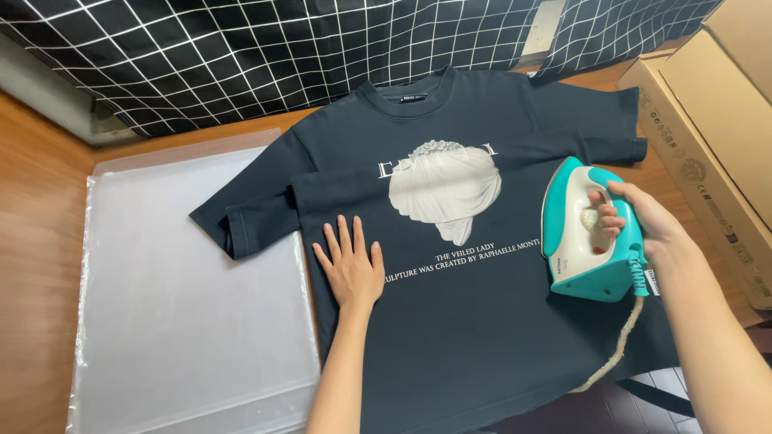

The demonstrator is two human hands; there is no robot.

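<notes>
- Shirt [482, 321], black with a white bust print and white lettering, lies front-up and flat on a wooden table [40, 209], collar toward 12 o'clock.
- Its sleeve at 9 o'clock overlaps the top corner of a stack of clear plastic bags [177, 313], which lies just beside the shirt on that side.
- A black cloth [241, 56] with a white grid pattern is bunched along the table's far edge, at 12 o'clock from the shirt, touching the collar area.
- Cardboard boxes [716, 120] stand at 2 o'clock, close to the other sleeve.
- A teal and white iron [587, 241] sits on the shirt at 3 o'clock from the print, nose pointing to 12 o'clock; nothing lies between it and the print.
- Its braided cord [619, 345] trails off the rear toward 6 o'clock, across the shirt's hem.
- The left hand [350, 265] lies palm-down on the shirt at 7 o'clock from the print, fingers spread and straight, pressing the fabric flat just beside the lettering.
- The right hand [643, 221] is curled around the iron's handle, fingers wrapped under it, thumb over the top.
</notes>
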